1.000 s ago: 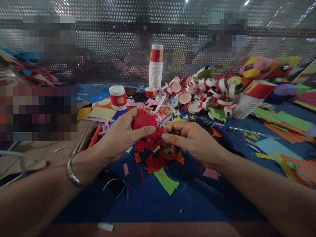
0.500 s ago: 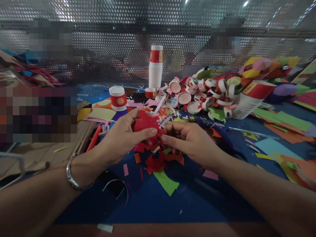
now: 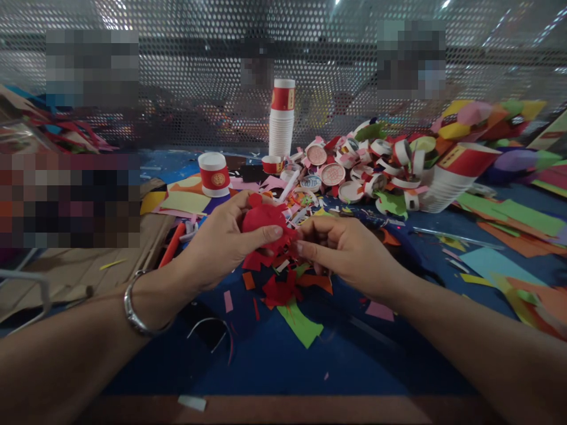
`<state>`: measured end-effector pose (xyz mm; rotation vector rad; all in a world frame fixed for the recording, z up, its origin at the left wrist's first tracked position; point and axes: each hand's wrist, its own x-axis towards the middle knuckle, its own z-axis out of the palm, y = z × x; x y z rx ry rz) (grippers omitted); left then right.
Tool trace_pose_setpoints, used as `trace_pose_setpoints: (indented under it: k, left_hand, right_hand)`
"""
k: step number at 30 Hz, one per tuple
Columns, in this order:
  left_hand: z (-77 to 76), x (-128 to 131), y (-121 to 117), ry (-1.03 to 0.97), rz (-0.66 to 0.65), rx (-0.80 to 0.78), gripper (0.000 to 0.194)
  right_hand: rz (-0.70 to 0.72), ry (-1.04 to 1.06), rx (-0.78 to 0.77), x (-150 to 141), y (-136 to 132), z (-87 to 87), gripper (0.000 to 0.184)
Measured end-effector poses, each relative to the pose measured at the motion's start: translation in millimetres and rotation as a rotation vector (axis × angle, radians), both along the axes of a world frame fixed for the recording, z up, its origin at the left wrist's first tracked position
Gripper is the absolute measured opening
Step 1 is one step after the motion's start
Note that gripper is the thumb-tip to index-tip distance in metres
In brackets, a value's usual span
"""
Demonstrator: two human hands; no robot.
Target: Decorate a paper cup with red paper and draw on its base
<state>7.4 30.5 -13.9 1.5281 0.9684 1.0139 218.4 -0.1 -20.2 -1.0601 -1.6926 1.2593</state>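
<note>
My left hand [image 3: 225, 242], with a silver bracelet at the wrist, grips a red round paper cutout [image 3: 261, 219] with tabs along its edge. The thumb lies flat across its face. My right hand [image 3: 341, 248] pinches the right edge of the same cutout between thumb and bent fingers. Below the hands, on the blue tabletop [image 3: 283, 375], lie red paper scraps [image 3: 280, 288], an orange scrap [image 3: 316, 283] and a green scrap [image 3: 302, 324]. The fingers partly hide the cutout's lower and right edges.
A red and white paper cup [image 3: 214, 175] stands behind my left hand. Farther back rises a stack of cups [image 3: 281, 127]. Cut cup pieces [image 3: 349, 168] are heaped beside a tilted cup stack [image 3: 460, 177]. Coloured paper sheets [image 3: 518, 215] lie at right, flattened cardboard [image 3: 110, 248] at left.
Both hands keep hold of the red cutout, with only small shifts of the fingers along its right edge. The view moves slightly; the cups and scraps stay where they were.
</note>
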Motion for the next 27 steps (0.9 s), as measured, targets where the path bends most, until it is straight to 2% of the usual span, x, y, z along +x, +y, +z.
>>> trace_pose_setpoints:
  k: [4,8,12,15,20,23,27]
  left_hand:
    - [7.0,1,1,-0.045,0.054,-0.025,0.035]
    - [14.6,3,3,-0.153,0.05,-0.108,0.027]
    - [17.0,3,5,-0.204,0.042,-0.177,0.023]
    - [16.6,1,8,-0.198,0.047,-0.167,0.027]
    - [17.5,-2,10,-0.169,0.052,-0.16,0.035]
    - [19.8,-3,9,-0.164,0.043,-0.177,0.03]
    - [22.5,-2,7,-0.156,0.006,-0.196,0.025]
  right_hand:
    - [-0.029,-0.166,0.051,7,4,0.9,0.022]
    - [-0.097,-0.4,0.18,14,7,0.0,0.016]
    - [-0.105,-0.489,0.233,16,7,-0.1,0.011]
    - [-0.104,-0.544,0.26,16,5,1.5,0.012]
    - [0.057,-0.571,0.256,11,-2,5.0,0.009]
    - [0.152,-0.628,0.289,8,-4,5.6,0.006]
    - [0.185,-0.683,0.325,4,-5,6.0,0.007]
